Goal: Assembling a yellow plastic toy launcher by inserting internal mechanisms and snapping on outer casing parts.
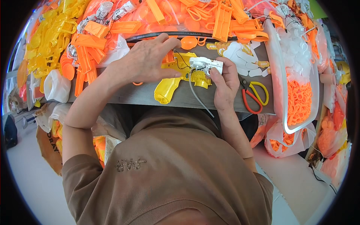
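Over on the counter (123, 96), the yellow shell (166, 91) looks light, stiff and slick, best lifted by its rim. Just above its right part is the white mechanism (202, 63), probably light and hard; I'd grip its casing, sparing the bendy tube (197, 96) and the fragile-looking dark wires (181, 60). The left hand (144, 58) is loosely spread near an orange piece (168, 58); contact I can't tell. The right hand (226, 84) pinches the mechanism's end, thumb against fingers.
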Available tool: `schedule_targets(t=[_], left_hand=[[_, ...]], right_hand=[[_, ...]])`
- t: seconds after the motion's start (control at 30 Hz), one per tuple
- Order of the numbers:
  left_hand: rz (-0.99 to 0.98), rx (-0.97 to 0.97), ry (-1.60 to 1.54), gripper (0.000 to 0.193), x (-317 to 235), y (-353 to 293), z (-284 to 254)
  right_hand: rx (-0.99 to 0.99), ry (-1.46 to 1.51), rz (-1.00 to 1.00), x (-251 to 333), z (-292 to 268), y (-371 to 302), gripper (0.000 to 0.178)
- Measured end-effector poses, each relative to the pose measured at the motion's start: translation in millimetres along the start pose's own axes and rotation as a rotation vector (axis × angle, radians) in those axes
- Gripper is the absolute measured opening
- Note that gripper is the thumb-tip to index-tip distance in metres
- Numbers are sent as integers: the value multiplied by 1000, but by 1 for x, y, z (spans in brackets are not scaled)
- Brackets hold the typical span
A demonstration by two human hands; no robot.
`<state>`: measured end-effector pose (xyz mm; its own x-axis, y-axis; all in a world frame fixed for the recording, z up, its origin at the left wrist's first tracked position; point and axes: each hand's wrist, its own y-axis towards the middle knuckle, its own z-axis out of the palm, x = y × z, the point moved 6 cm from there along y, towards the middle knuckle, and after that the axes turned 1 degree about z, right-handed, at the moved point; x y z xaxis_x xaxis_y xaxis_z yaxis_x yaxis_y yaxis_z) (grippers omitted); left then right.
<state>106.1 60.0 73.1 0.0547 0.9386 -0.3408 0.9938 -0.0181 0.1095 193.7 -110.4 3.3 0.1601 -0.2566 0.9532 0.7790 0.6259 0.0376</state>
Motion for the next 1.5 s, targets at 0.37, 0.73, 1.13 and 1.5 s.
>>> schedule_targets(t=[0.37, 0.73, 1.13, 1.5], left_hand=[[-55, -105, 278, 28, -2, 4, 16], [-36, -6, 72, 56, -9, -6, 3], [-3, -76, -10, 50, -12, -16, -2], [-55, -16, -11, 26, -8, -6, 10]], right_hand=[[7, 6, 6, -1, 4, 0, 31], [-6, -249, -18, -4, 7, -2, 33], [-31, -178, -9, 0, 6, -3, 31], [-27, -152, 9, 0, 6, -4, 32]])
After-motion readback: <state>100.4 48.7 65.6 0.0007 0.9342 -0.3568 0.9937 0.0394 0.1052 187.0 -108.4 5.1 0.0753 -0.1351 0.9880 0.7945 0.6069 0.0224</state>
